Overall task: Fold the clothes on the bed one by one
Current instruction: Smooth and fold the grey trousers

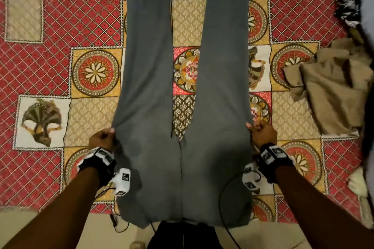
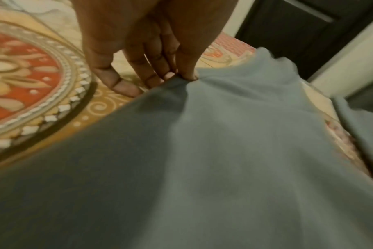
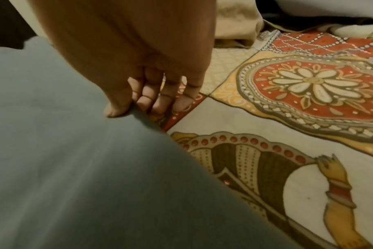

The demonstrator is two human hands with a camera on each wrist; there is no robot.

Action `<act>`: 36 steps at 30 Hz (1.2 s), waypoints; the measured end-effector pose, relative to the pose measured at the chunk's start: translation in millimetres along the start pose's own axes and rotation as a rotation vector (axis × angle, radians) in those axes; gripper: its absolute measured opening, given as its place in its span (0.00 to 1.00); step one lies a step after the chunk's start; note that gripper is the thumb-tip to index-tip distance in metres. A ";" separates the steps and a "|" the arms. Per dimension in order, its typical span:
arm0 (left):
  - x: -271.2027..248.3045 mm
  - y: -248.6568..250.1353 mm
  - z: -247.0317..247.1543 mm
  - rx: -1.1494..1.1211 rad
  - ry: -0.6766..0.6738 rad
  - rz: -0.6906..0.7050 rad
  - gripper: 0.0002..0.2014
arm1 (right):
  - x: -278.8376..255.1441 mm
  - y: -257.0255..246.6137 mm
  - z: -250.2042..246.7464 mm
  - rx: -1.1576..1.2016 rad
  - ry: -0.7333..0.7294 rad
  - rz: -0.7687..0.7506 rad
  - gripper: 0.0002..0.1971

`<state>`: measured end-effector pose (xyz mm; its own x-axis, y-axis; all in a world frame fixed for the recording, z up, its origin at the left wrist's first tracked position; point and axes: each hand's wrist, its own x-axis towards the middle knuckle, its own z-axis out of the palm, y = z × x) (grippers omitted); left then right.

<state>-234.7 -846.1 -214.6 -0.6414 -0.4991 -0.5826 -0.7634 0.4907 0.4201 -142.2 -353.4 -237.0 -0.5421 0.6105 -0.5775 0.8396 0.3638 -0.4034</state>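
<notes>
Grey trousers spread flat down the middle of the frame on the patterned bed, left hand and right hand each pinching an outer side edge, tan clothes heaped at right.

We find no legible text, brand, number or sign in any of the three views. The only sign-like marks are the square black-and-white coded patterns on the white blocks of the left wrist rig and the right wrist rig, seen from the head camera; they carry no readable letters or digits. The bedcover bears only ornamental motifs, and the grey trousers show no label.
</notes>
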 end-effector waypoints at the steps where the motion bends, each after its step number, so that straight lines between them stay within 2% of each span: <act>1: 5.5 0.6 -4.7 -0.015 0.019 -0.039 0.14 | 3.2 -0.2 -3.2 -0.012 0.002 0.017 0.18; 3: 12.5 3.9 -9.9 -0.007 0.020 -0.085 0.14 | 3.4 -4.2 -5.4 -0.005 -0.013 0.029 0.18; 5: 23.2 18.7 -8.1 -0.003 -0.018 -0.075 0.13 | 8.6 -16.2 -5.1 0.061 -0.008 0.005 0.28; 6: 29.5 33.0 -4.3 -0.011 -0.042 -0.050 0.12 | 14.6 -28.0 -6.3 0.103 0.009 -0.028 0.29; 9: 50.8 84.0 6.8 -0.030 -0.138 0.017 0.08 | 36.5 -77.3 -17.3 0.122 0.109 -0.193 0.24; 11: 71.7 115.5 15.2 -0.027 -0.198 0.085 0.10 | 51.0 -120.2 -21.1 0.143 0.204 -0.328 0.21; 13: 83.4 144.8 23.3 -0.033 -0.209 0.116 0.16 | 53.5 -164.1 -11.9 0.195 0.169 -0.429 0.14; 14: 89.9 157.9 26.8 -0.036 -0.202 0.111 0.18 | 53.3 -185.5 3.4 0.219 0.075 -0.453 0.10; 17: 95.4 185.6 33.2 -0.029 -0.141 0.125 0.15 | 39.3 -237.3 64.2 0.291 -0.390 -0.354 0.10; 18: 97.3 189.7 34.3 -0.034 -0.101 0.135 0.15 | 35.2 -251.6 85.1 0.284 -0.485 -0.306 0.12; 19: 100.5 196.1 32.0 -0.060 -0.082 0.149 0.17 | 36.8 -264.5 105.9 0.239 -0.515 -0.296 0.15; 21: 109.2 201.2 29.6 -0.084 -0.101 0.146 0.23 | 39.4 -287.1 132.5 0.165 -0.467 -0.315 0.21; 23: 136.0 189.3 29.9 -0.131 -0.161 0.097 0.27 | 42.6 -301.2 147.3 0.140 -0.403 -0.316 0.19; 24: 149.1 183.8 27.8 -0.175 -0.180 0.056 0.28 | 44.1 -307.4 153.6 0.119 -0.384 -0.329 0.17; 27: 163.0 176.6 25.5 -0.305 -0.232 -0.010 0.19 | 45.0 -312.1 160.2 0.120 -0.343 -0.333 0.11; 28: 153.1 187.6 22.1 -0.306 -0.247 -0.027 0.17 | 46.2 -310.2 162.1 0.140 -0.331 -0.317 0.10; 30: 155.6 199.3 22.0 -0.322 -0.270 -0.042 0.20 | 48.4 -310.3 161.4 0.193 -0.330 -0.265 0.13; 34: 163.7 243.0 23.9 -0.267 -0.315 0.056 0.28 | 70.6 -342.0 150.5 0.364 -0.338 -0.206 0.15; 36: 171.4 263.1 22.1 -0.233 -0.338 0.124 0.23 | 91.6 -368.7 149.2 0.407 -0.332 -0.223 0.24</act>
<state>-543.8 -786.7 -219.3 -0.6981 -0.1649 -0.6967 -0.7036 0.3381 0.6250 -506.8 -536.6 -247.1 -0.7420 0.2722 -0.6127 0.6577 0.1178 -0.7440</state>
